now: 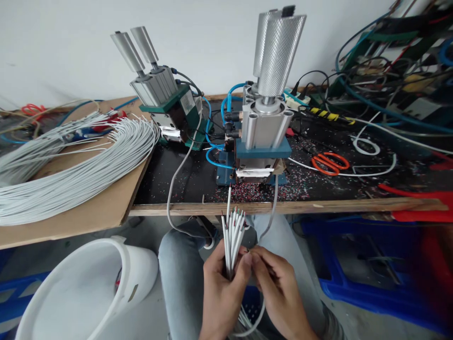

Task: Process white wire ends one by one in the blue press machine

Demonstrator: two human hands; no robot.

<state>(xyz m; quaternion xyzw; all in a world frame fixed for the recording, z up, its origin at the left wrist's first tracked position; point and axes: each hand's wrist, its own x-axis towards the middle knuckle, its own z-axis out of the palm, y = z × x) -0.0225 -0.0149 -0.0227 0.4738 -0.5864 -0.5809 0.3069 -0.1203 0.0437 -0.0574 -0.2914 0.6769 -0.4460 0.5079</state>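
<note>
My left hand (221,290) is closed round a bundle of thin white cables (233,231) held upright, their stripped coloured ends fanned out just below the bench edge. My right hand (278,283) is curled against the bundle from the right, fingertips pinching at the cables beside the left thumb. One cable end sticks up higher than the others, toward the mouth of the near pneumatic stripping machine (264,137) with its blue base and ribbed silver cylinder. The cables' lower part loops down between my knees.
A second, green-bodied machine (170,106) stands further back left. A big sheaf of white cables (81,165) lies on cardboard at left. Orange scissors (331,163) lie at right among tangled wires. A white bucket (85,288) sits below left, blue crates (371,264) below right.
</note>
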